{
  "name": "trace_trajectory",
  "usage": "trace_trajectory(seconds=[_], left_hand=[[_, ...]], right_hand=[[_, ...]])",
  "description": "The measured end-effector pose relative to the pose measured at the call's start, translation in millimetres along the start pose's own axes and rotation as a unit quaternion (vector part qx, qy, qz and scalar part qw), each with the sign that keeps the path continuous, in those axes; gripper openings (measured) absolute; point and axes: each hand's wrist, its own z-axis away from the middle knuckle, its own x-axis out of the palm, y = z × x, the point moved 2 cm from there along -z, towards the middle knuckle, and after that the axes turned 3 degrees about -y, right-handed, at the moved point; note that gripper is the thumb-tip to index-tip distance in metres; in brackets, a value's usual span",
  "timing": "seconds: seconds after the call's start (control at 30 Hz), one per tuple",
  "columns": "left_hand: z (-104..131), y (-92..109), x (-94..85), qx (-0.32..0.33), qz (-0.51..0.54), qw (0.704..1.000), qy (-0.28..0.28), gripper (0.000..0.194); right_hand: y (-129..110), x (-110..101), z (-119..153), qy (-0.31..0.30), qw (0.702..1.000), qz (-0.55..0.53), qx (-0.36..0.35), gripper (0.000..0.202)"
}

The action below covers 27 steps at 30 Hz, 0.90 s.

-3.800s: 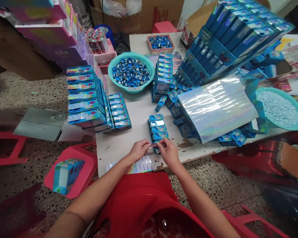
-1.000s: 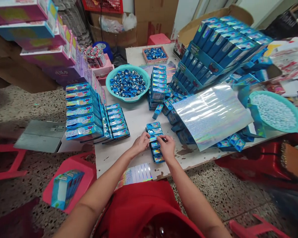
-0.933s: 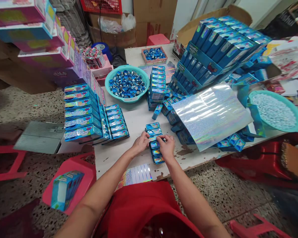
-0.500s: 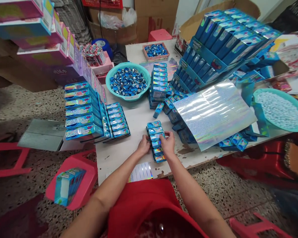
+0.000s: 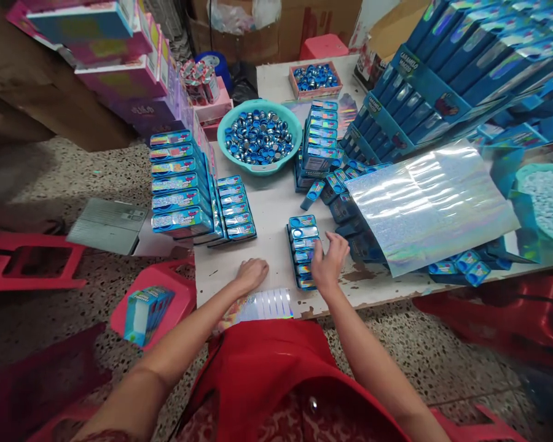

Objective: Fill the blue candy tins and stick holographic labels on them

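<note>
A row of small blue boxes in a dark tray (image 5: 303,244) lies on the white table (image 5: 268,215) in front of me. My right hand (image 5: 330,261) is at the row's right side, thumb close to the boxes and fingers apart. To the left, away from the row, my left hand (image 5: 252,274) rests on the table with its fingers curled; whether anything is under them is hidden. Just below that hand lies a shiny sticker sheet (image 5: 270,304) at the table's front edge. A single small blue box (image 5: 312,194) leans beyond the row.
Stacked blue boxes (image 5: 179,184) stand left, a teal basin of blue-and-silver pieces (image 5: 260,138) behind. At right lie a large holographic sheet (image 5: 433,205) and a tall box stack (image 5: 442,73). A pink stool (image 5: 177,276) is at lower left.
My left hand has come off the row and moved left, toward the sticker sheet. My right hand has opened and shifted slightly off the boxes. The camera view has shifted.
</note>
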Motion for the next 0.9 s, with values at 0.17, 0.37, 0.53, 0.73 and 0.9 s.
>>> trace_trajectory(seconds=[0.17, 0.37, 0.53, 0.73, 0.9], left_hand=[[35, -59, 29.2, -0.043, 0.022, 0.994, -0.103, 0.017], [36, -75, 47.0, -0.053, 0.075, 0.992, -0.083, 0.024], [31, -77, 50.2, -0.082, 0.107, 0.988, -0.069, 0.026], [31, -78, 50.9, -0.105, 0.124, 0.985, -0.057, 0.025], [32, -73, 49.5, -0.122, 0.119, 0.985, -0.030, 0.020]], right_hand=[[-37, 34, 82, -0.307, 0.933, -0.110, -0.153, 0.020], [-31, 79, 135, -0.525, 0.833, 0.066, -0.160, 0.040], [-37, 75, 134, -0.569, 0.777, 0.137, -0.234, 0.046], [-44, 68, 129, -0.573, 0.762, 0.159, -0.257, 0.038], [-48, 64, 123, -0.557, 0.790, 0.138, -0.217, 0.012]])
